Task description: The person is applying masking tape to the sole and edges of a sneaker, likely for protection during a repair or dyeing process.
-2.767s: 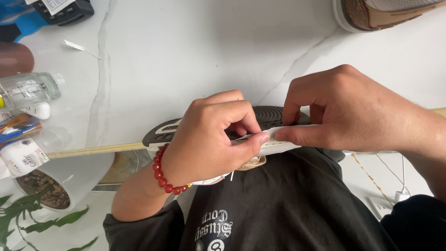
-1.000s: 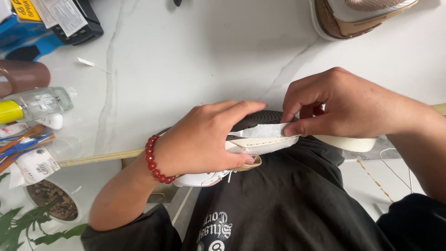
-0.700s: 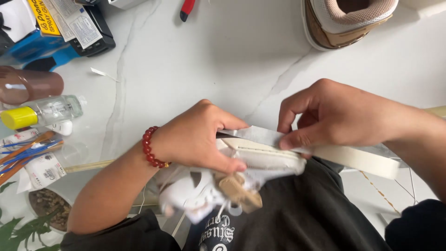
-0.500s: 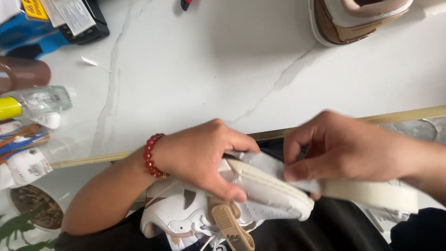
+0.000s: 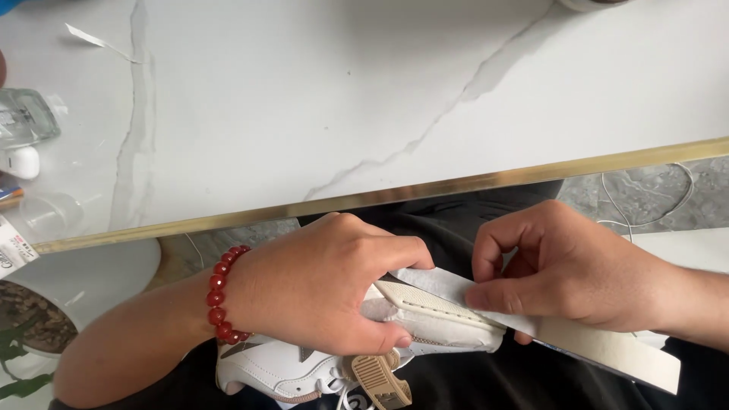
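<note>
Head view, looking down past the near edge of a white marbled table (image 5: 319, 99) trimmed with a gold strip. The left hand (image 5: 323, 292), a red bead bracelet (image 5: 220, 292) at its wrist, is closed over a white sneaker (image 5: 304, 372) held on the lap, below and just off the near table edge; fingers curl over the upper side and the thumb presses the sole rim. The sneaker lies on its side, tan tongue tab (image 5: 380, 380) pointing down toward the bottom of the frame. The right hand (image 5: 562, 269) is closed in a pinch, thumb and forefinger gripping a strip of white tape (image 5: 592, 345) and pressing it onto the sneaker's sole edge; the loose length of the strip trails off to the right, over dark clothing. The two hands sit close together, nearly touching across the sole.

On the table's far-left corner lies a small scrap of tape (image 5: 95, 42). Along the left edge stand a clear bottle (image 5: 23, 114) and a small white case (image 5: 19, 161), both cut by the frame. Below the left end of the table, a white plant pot (image 5: 68, 292) holds soil.
</note>
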